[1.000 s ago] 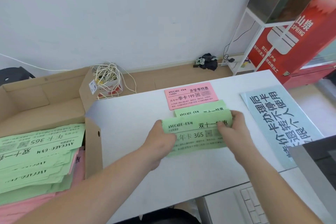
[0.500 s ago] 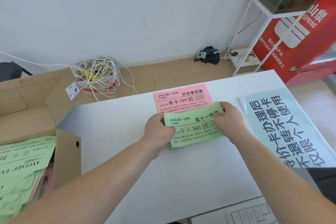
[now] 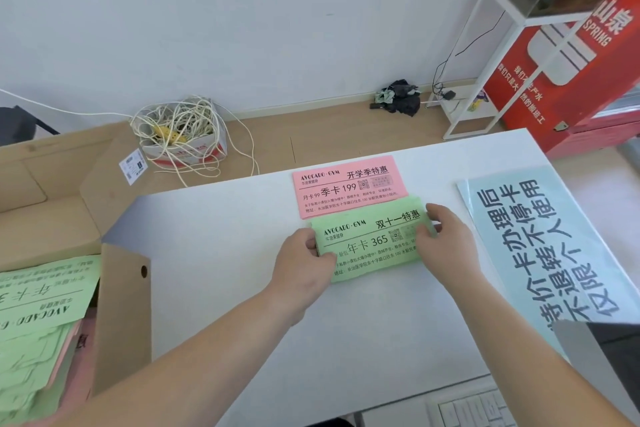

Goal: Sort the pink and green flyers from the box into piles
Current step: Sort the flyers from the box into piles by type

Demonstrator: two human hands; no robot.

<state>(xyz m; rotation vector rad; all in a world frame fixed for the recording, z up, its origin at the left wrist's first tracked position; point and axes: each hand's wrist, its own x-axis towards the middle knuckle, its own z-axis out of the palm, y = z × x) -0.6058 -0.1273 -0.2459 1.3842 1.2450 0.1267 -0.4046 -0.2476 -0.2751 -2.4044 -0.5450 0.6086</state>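
Observation:
A green flyer (image 3: 369, 241) lies on the white table (image 3: 214, 274), just in front of a pink flyer (image 3: 348, 184) and overlapping its near edge. My left hand (image 3: 303, 262) pinches the green flyer's left end. Its right end is pinched by my right hand (image 3: 441, 241). Whether another green flyer lies beneath it is hidden. At the left stands the open cardboard box (image 3: 121, 308), holding several green flyers (image 3: 38, 302) with pink ones (image 3: 74, 333) showing under them.
A pale blue sign (image 3: 540, 246) with large characters lies on the table's right side. A keyboard (image 3: 467, 409) sits at the near edge, and a grey object (image 3: 595, 357) at the near right. On the floor beyond are a box of tangled cords (image 3: 180, 135) and a white shelf.
Both hands carried the green flyer away from me and set it down over the green pile by the pink flyer. The view shifted right, so less of the box shows.

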